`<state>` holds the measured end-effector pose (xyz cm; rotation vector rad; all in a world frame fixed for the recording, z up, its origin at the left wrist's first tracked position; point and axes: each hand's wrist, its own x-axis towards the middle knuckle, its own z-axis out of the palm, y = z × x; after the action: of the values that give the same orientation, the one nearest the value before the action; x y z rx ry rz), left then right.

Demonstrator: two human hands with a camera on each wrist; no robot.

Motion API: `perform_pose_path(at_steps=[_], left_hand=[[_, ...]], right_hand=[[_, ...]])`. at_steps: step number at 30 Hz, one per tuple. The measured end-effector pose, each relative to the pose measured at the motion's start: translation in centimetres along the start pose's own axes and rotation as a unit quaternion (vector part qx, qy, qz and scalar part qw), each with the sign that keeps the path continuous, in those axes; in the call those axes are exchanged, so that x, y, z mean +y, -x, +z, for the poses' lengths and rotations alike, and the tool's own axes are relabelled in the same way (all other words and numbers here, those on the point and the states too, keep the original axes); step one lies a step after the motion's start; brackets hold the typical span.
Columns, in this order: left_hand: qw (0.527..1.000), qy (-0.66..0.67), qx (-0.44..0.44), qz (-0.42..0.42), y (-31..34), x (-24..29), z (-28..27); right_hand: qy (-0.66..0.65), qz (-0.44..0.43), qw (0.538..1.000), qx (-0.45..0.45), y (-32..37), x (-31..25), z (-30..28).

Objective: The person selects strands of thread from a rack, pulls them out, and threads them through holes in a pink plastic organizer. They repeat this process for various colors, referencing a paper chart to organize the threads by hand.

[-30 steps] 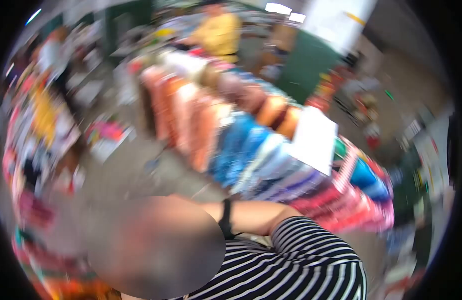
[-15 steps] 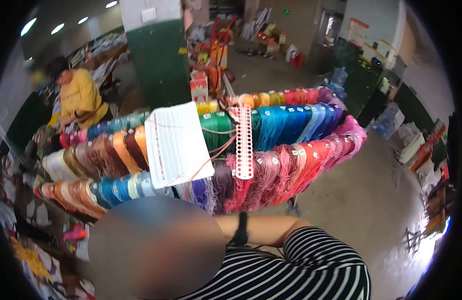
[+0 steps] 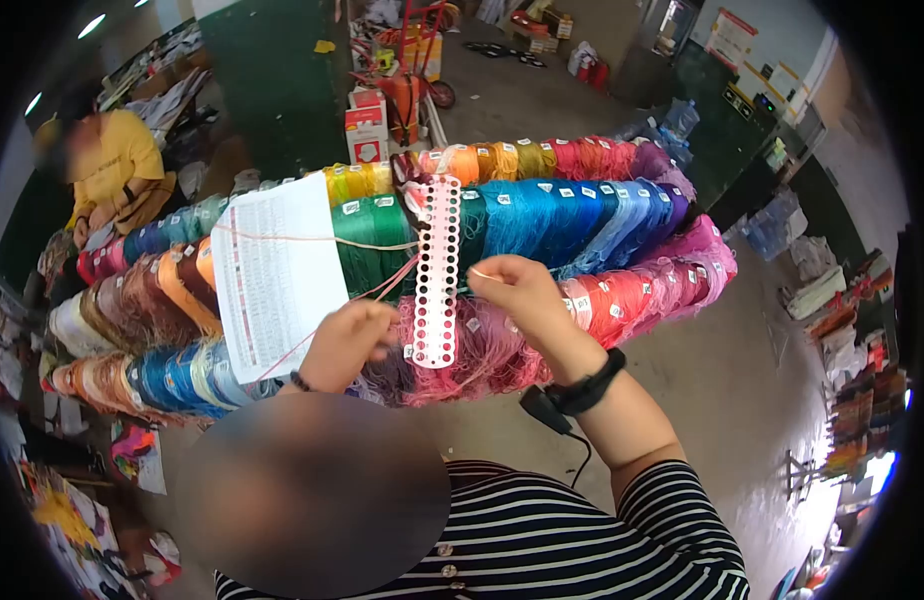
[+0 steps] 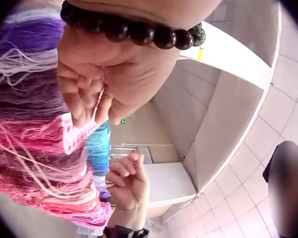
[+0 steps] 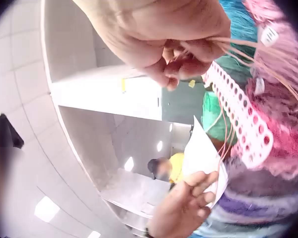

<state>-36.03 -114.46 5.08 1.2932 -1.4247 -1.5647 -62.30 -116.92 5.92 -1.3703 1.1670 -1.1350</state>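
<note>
A white strip with rows of punched holes lies over the skeins on the rack, pink threads tied at its upper end. My right hand, just right of the strip, pinches pale pink thread between thumb and fingers, and the strands trail away from it. My left hand hovers left of the strip, its fingers loosely curled. Other pink threads run from the strip past its fingertips. Under the left hand and beside the strip lies a printed sheet on the skeins.
Tiers of labelled thread skeins in many colours fill the rack before me. Behind it stand a green-painted pillar, red and white boxes and a red hand truck. A person in yellow is at the far left.
The view has swung from the floor and rack end to the rack's middle. My right arm, folded near the face before, has extended over the rack. Both hands have come into view beside the strip.
</note>
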Motion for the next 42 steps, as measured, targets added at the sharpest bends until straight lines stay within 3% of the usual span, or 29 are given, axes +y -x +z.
perform_pose_path(at_steps=[1,4,6,10,13,17,21,27,33,36,39,42], left_hand=[[1.000,0.003,0.016,0.004,-1.9,0.7,0.4],[0.999,-0.030,0.017,-0.007,-6.9,0.3,0.5],[1.000,-0.028,0.003,0.001,-9.1,-0.4,0.6],[0.997,0.054,-0.018,0.046,-10.7,-0.5,0.6],[0.998,0.027,-0.012,0.053,-11.3,0.2,0.7],[0.993,0.097,-0.035,0.050,-12.0,0.4,1.1],[0.995,0.085,-0.029,0.043,-12.0,1.0,1.5],[0.997,-0.006,0.037,0.065,-12.2,0.9,2.1],[0.993,-0.021,0.039,0.106,-11.7,0.9,2.0],[0.946,-0.244,0.101,0.186,-12.2,-0.6,0.4],[0.988,-0.104,0.080,0.079,-11.6,-0.4,-0.1],[0.993,-0.068,0.072,0.057,-11.6,-0.2,0.2]], right_hand=[[0.045,-0.043,0.998,0.014,-1.1,0.9,0.7],[0.109,-0.044,0.993,0.019,-3.7,2.8,3.2],[0.136,0.006,0.991,0.011,-5.1,4.3,3.9],[0.075,0.093,0.993,0.016,-6.1,4.6,4.5],[0.092,0.112,0.989,0.011,-6.3,3.8,4.4],[0.158,0.092,0.983,0.008,-6.8,2.9,3.8],[0.198,0.088,0.976,-0.036,-7.3,1.4,3.0],[0.161,0.103,0.978,-0.081,-8.1,1.6,2.7],[0.080,0.161,0.973,-0.145,-8.5,2.0,2.4],[0.054,0.145,0.979,-0.132,-8.5,3.2,2.5],[0.057,0.148,0.980,-0.123,-8.2,3.4,2.6],[0.071,0.145,0.979,-0.122,-8.0,3.0,2.5]])
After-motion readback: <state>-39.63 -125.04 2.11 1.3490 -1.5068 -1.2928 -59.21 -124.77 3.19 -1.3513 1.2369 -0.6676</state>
